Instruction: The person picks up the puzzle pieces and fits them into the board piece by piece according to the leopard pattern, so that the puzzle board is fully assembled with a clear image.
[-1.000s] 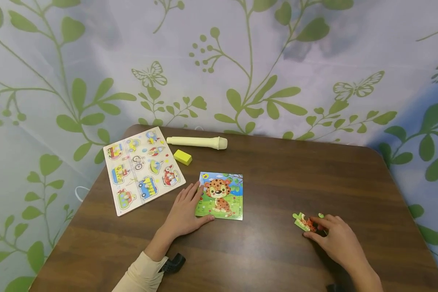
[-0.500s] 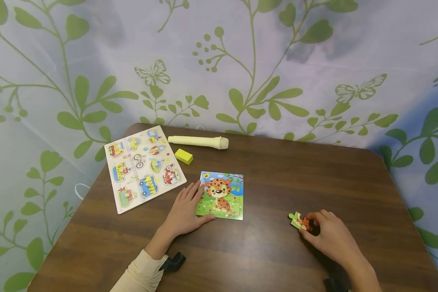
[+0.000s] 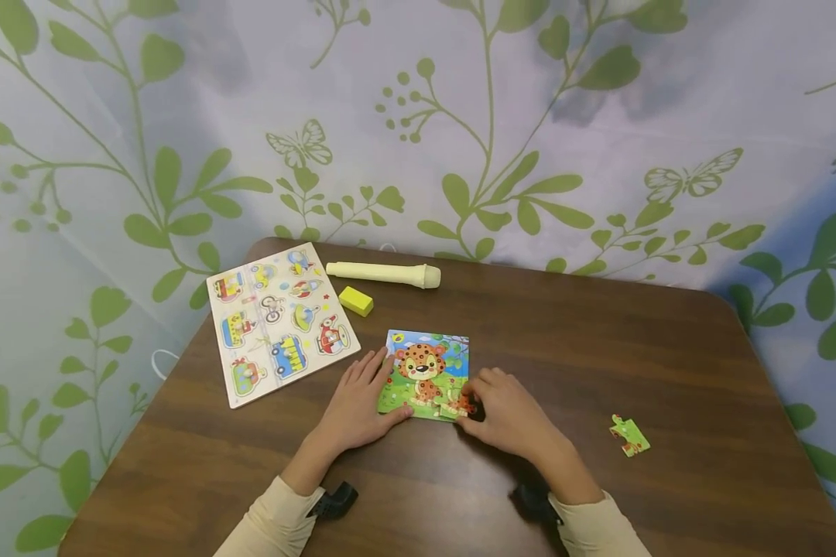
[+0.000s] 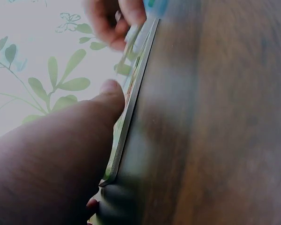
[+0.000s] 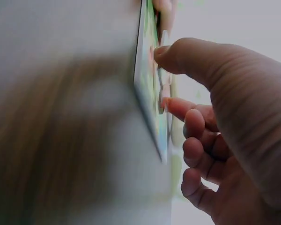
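Observation:
A square jigsaw board (image 3: 428, 356) with a leopard picture lies flat on the brown table. My left hand (image 3: 354, 406) rests along its left side, fingers straight and the thumb on the near edge. Over the board's lower right corner, my right hand (image 3: 512, 414) pinches a puzzle piece (image 3: 453, 406) printed in green and spotted orange. In the right wrist view, the thumb and index finger hold this thin piece (image 5: 161, 91) just above the board, while the other fingers curl loosely. A second, mostly green puzzle piece (image 3: 634, 437) lies on the table to the right.
A wooden peg puzzle (image 3: 258, 348) with vehicle pictures lies at the left of the table. Beside it are a yellow block (image 3: 356, 301) and a cream toy microphone (image 3: 383, 272). A leaf-patterned curtain (image 3: 362, 116) hangs behind the table.
My right hand has carried the pinched puzzle piece left from the table's right side to the board. The other piece stays behind on the table. My left hand keeps its place.

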`<state>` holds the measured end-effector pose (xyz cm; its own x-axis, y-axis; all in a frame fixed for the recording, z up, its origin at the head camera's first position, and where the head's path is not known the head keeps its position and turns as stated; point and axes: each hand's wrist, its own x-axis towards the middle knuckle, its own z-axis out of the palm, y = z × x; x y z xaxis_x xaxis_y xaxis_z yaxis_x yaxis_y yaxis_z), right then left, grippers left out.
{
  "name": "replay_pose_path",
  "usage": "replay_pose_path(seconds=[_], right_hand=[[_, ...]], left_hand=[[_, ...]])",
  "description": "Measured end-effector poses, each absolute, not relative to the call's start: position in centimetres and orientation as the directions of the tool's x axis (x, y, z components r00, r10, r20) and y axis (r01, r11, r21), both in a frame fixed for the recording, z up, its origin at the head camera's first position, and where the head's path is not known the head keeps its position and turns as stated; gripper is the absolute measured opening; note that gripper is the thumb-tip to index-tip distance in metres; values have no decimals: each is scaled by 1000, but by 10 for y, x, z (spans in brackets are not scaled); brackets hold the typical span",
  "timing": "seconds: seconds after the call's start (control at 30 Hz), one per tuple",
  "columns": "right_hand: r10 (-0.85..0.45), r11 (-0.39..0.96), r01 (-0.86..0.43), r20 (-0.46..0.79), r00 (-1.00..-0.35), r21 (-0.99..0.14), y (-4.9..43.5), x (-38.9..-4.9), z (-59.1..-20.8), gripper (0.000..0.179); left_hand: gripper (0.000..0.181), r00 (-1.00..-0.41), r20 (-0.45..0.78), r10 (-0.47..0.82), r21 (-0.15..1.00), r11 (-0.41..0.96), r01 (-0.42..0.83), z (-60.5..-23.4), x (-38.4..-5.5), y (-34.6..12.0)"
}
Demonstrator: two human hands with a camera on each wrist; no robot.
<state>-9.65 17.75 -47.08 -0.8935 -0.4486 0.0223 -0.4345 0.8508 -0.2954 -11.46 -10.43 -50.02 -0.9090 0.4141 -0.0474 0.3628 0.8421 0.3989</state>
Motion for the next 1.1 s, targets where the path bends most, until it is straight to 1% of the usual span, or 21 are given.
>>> replay_pose_path(seconds=[0.17,0.3,0.53,0.7,0.87,1.1], right_hand=[[-518,821,-505,25,-855,-266,149,-109,-472,41],[-535,810,-519,20,-845,-273,137,-115,-471,41],[-517,823,-486,-34,-855,-294,130,-119,-469,42],[-497,829,-469,-19,-867,-305,128,-119,-470,40],[-468,833,-438,-7,-884,-339,125,-118,-470,38],[-414,847,-375,-27,-910,-377,122,-116,-468,36]], left_hand=[[83,-914,-25,405,408,839,360,-502,-113,-102],[79,-912,-5,410,406,834,373,-502,-114,-102],[74,-915,1,404,402,837,370,-500,-114,-102],[73,-918,6,398,402,839,366,-501,-114,-101],[71,-922,11,387,416,837,356,-501,-114,-100],[65,-937,8,348,433,844,317,-504,-115,-97]])
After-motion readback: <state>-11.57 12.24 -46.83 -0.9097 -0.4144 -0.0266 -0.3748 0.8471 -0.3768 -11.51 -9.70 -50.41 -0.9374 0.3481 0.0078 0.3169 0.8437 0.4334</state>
